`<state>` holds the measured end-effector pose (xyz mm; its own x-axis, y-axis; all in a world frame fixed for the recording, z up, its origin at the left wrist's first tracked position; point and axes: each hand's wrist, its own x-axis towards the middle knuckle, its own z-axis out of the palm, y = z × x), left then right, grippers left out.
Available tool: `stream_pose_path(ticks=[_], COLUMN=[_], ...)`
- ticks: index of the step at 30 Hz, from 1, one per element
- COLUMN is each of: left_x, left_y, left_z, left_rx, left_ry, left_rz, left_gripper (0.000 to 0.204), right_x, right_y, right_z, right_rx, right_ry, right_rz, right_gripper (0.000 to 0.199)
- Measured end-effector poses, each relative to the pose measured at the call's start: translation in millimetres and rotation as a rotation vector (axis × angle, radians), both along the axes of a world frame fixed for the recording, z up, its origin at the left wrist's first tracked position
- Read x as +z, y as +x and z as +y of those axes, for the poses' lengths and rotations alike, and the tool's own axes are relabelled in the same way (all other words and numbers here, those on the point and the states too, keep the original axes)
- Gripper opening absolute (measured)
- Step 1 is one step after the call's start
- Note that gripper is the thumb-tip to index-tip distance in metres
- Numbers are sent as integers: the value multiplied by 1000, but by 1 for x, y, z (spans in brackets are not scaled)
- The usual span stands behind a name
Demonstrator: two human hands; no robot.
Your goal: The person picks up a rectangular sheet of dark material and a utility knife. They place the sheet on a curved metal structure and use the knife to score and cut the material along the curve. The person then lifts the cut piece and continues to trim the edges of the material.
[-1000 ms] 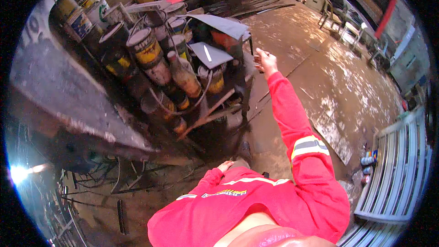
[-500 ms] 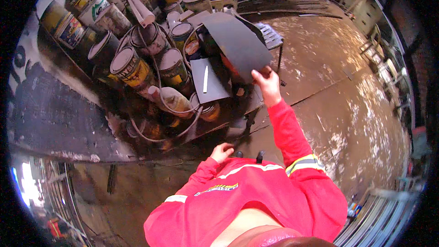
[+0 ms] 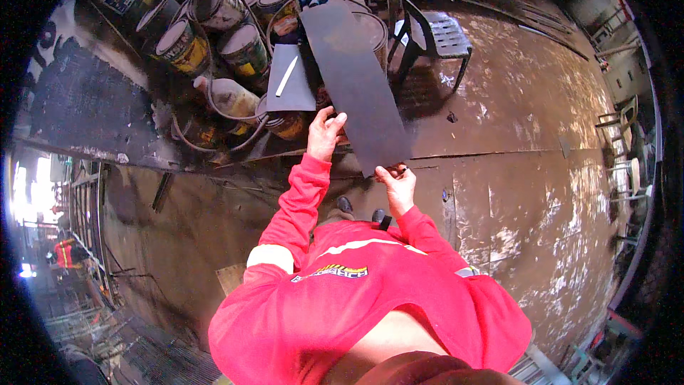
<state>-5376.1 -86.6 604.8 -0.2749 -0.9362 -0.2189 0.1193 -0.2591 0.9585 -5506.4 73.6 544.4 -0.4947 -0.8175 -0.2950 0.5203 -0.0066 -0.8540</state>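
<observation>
A long, dark grey sheet (image 3: 353,71) stretches away from me, its far end over the cluttered bench. My right hand (image 3: 397,184) pinches its near end between thumb and fingers. At the sheet's left edge, my left hand (image 3: 326,132) has its fingers bent and thumb against the edge, seemingly gripping it. Just left of it lies a smaller grey sheet (image 3: 296,93), with a slim white pointed strip (image 3: 286,76) resting on top.
Paint cans (image 3: 183,48) crowd the bench, with a dusty bottle (image 3: 235,100) and a looping hose (image 3: 214,105) among them. A grey plastic chair (image 3: 447,36) stands beyond the bench's right end. Brown flooring (image 3: 513,192) spreads to the right.
My right hand has drawn the long sheet toward me, and it now lies straighter. My left hand has risen from near my waist to the sheet's left edge. The view has shifted.
</observation>
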Motion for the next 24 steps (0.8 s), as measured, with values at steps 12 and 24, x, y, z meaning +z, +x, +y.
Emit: stream_pose_path(ticks=[12, 24], left_x=[10, 19], left_y=[4, 165], left_z=[27, 109], left_rx=[119, 61], left_ry=[-197, -284], left_rz=[-171, -368], left_gripper=[33, 33], right_x=[-17, 13], right_y=[-43, 13], right_z=[12, -70], right_rx=[356, 821], right_ry=[-92, -432], right_rz=[-368, -307], right_gripper=[19, 53])
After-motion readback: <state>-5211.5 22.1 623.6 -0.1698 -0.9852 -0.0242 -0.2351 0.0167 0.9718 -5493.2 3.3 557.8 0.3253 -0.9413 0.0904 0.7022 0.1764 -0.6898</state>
